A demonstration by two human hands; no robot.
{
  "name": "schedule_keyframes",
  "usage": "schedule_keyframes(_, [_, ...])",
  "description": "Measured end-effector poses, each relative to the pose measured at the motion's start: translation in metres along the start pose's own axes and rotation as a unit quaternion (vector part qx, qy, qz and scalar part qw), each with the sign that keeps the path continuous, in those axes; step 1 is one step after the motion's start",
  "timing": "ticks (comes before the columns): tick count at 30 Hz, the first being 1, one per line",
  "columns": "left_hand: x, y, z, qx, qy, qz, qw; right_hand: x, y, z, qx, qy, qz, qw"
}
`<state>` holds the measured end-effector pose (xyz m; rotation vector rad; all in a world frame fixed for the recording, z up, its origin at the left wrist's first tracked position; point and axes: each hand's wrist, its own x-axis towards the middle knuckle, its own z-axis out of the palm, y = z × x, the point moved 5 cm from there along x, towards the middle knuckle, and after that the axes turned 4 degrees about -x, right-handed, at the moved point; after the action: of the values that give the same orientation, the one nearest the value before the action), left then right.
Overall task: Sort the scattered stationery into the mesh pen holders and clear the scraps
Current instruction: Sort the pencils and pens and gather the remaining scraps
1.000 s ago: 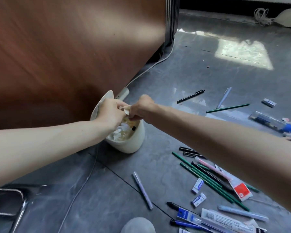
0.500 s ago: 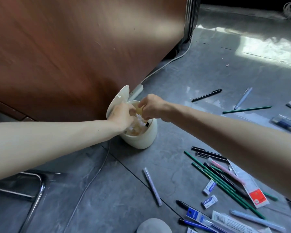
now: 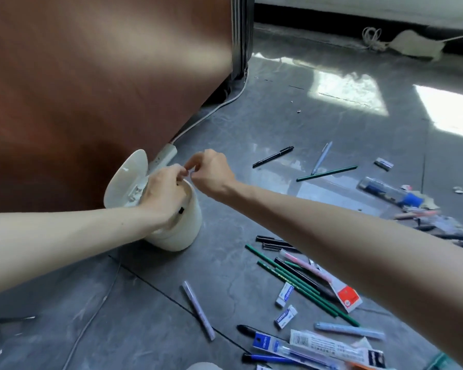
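- Above white bin (image 3: pixel 182 228), left hand (image 3: pixel 163 193) and right hand (image 3: pixel 211 174) meet, both grips pinched on a tiny pale scrap (image 3: pixel 189 174).
- Bin mouth hidden by left hand; lid (image 3: pixel 126 177) up, power strip (image 3: pixel 163 156) behind bin.
- Right of bin on floor (image 3: pixel 251 129): green pencils (image 3: pixel 300 284), erasers (image 3: pixel 285 291) scattered.

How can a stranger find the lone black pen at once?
Start at the white bin beside the brown cabinet. Right of the right hand, on the grey floor, lies the black pen. Its neighbours are a pale blue pen and a green pencil.
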<state>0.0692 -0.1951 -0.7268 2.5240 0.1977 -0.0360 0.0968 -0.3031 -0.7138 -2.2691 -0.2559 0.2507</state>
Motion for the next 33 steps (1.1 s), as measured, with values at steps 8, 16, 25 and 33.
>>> schedule_keyframes(8, [0.016,0.100,0.080,0.047,-0.062,0.105,0.991,-0.027,0.117,-0.086,-0.054,0.112,0.149,0.981])
schedule_keyframes(16, [-0.002,0.187,0.234,0.067,-0.300,0.238,0.921,-0.126,0.263,-0.151,-0.126,0.094,0.325,0.933])
schedule_keyframes(25, [0.012,0.265,0.346,0.099,-0.188,0.453,0.866,-0.176,0.353,-0.203,-0.212,0.122,0.402,0.883])
schedule_keyframes(33, [0.032,0.277,0.377,0.167,-0.101,0.550,0.812,-0.154,0.377,-0.203,-0.342,-0.003,0.332,0.879])
